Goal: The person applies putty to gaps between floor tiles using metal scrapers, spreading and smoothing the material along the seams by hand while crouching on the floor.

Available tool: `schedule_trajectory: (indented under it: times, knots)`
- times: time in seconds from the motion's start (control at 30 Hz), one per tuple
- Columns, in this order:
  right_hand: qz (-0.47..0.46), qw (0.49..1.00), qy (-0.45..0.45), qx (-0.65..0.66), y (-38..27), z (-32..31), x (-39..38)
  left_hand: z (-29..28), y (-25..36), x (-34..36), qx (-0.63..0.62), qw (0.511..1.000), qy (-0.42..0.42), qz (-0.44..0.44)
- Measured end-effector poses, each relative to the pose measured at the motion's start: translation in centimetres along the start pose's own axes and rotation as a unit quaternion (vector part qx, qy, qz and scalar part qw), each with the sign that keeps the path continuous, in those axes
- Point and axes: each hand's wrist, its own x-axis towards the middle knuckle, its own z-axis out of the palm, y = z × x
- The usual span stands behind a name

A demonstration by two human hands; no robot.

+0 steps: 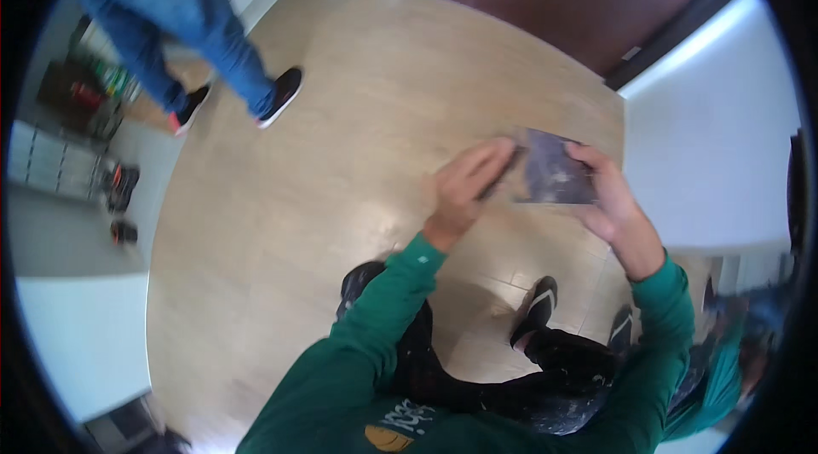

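My right hand [615, 196] grips the right edge of a flat, dark grey-purple rectangular plate [555, 171] smeared with pale marks. The thumb lies over its front, and the other fingers are mostly out of sight behind it. To the left, my left hand [467, 183] is closed on a thin dark flat piece [501, 171], seen nearly edge-on beside the plate's left side. Motion blurs this hand, and the kind of piece cannot be made out. Both hands are raised above the floor, with green sleeves on the forearms.
Another person in blue jeans [175, 2] stands at the far left. A dark reddish-brown door [545, 2] is at the back. The white wall [711, 164] rises on the right, with a mirror-like reflection below. Shoes [122, 188] sit in a niche at left, over the light floor [281, 224].
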Motion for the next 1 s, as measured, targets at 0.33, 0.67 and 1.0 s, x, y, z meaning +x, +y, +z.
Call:
schedule_trajectory:
  times: [0.33, 0.67, 1.0]
  knots:
    - [-0.08, 0.995, -0.016, -0.05, -1.3, -4.5, 4.5, -0.5, -3.9, -2.9, 0.015, 0.822, -0.019, -0.569]
    - [-0.395, 0.585, -0.166, -0.688, 13.2, -11.1, 23.3, -16.7, -3.0, 0.6, -0.25, 0.763, 0.502, -0.323]
    - [-0.43, 0.338, -0.276, -0.791, 26.3, -6.8, 34.9, -17.8, -1.3, 0.4, -0.234, 0.725, 0.577, -0.295]
